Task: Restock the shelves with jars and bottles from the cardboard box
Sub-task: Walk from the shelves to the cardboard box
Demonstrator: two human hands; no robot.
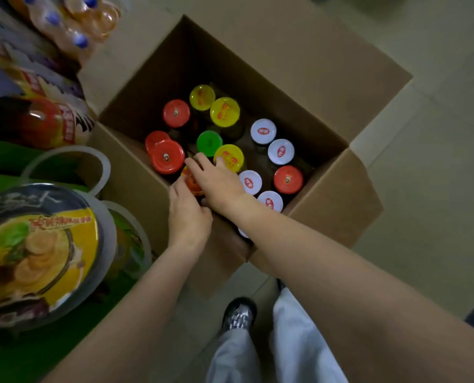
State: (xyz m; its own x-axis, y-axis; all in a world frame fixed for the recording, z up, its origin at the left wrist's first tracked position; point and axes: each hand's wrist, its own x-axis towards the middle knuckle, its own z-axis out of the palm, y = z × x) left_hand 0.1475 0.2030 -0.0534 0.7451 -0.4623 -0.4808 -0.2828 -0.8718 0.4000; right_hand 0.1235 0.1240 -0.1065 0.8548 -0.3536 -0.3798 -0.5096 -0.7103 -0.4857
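Left hand (189,217) curled at orange-lidded jar (192,184), grip unclear; right hand (217,181) spread over it. Neighbouring jars (167,156) might snag lift, causing slip.

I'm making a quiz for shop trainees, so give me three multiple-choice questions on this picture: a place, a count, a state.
1. Where does the cardboard box stand? A on the floor; B on a shelf; C on a trolley.
2. How many green lids show in it? A one; B three; C five.
3. Its flaps are: A taped shut; B open; C torn off.
Answers: A, the floor shows right beside it; A, only one lid is green; B, the flaps spread outward.
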